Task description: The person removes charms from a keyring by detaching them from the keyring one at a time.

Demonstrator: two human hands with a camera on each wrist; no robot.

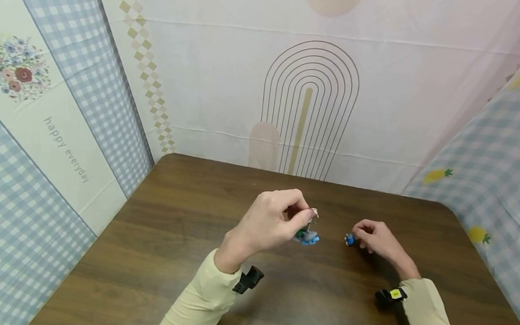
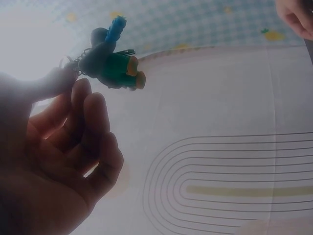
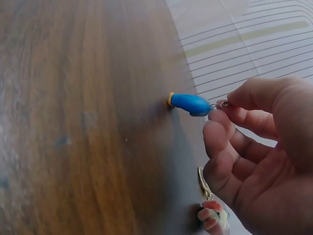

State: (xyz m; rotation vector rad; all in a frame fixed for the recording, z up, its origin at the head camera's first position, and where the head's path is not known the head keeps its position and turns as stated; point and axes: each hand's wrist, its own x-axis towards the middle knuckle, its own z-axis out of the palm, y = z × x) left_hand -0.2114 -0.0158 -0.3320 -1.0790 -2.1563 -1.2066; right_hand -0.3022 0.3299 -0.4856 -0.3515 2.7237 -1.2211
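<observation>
My left hand (image 1: 269, 223) pinches the metal ring of a figure keychain (image 2: 115, 66) between thumb and forefinger. This figure has a dark head, a green body, orange feet and a bright blue piece on top; it hangs above the table. Farther right, my right hand (image 1: 378, 239) pinches the metal link of a small blue figure keychain (image 3: 191, 104) with yellow-orange at its lower end, low over the table. A red-and-white figure keychain (image 3: 213, 215) with a gold clasp shows past the right fingers; I cannot tell whether they hold it.
Both hands are over a brown wooden table (image 1: 154, 256). Behind it hangs a pale cloth (image 1: 211, 78) with an arch print, and checked cloths (image 1: 504, 164) enclose the sides. Each wrist wears a black camera strap (image 1: 248, 279).
</observation>
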